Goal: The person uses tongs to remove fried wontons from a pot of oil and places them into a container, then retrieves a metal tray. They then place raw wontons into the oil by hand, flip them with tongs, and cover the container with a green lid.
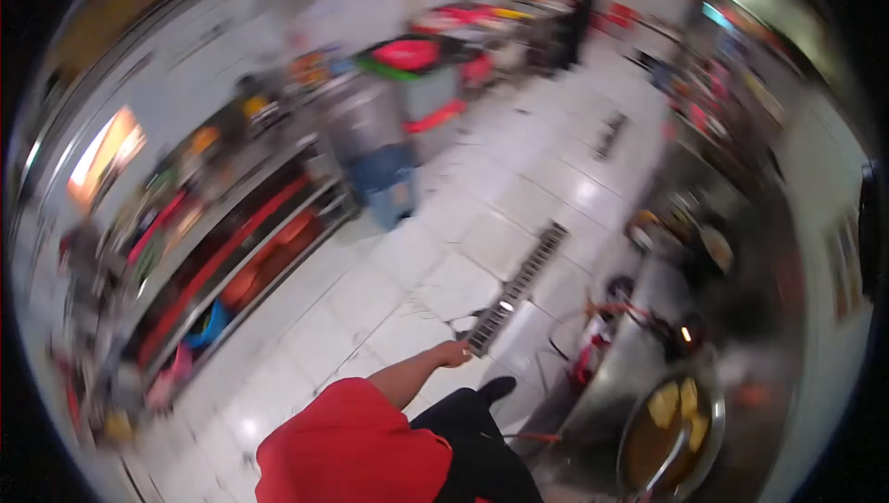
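My left hand, at the end of a bare forearm below a red sleeve, hangs over the white tiled floor with its fingers curled in. What it holds, if anything, I cannot make out. In this view it overlaps the near end of a dark floor drain, and a small dark shape lies just beyond it. My right hand is out of sight. At the lower right is a wide pan of brown liquid with yellowish pieces in it. A long-handled utensil leans in the pan.
A metal counter with cooking gear runs along the right. Shelving with basins stands at left, beside a blue drum and a bin with a red top. A dark-clothed person stands far back. Much is motion-blurred.
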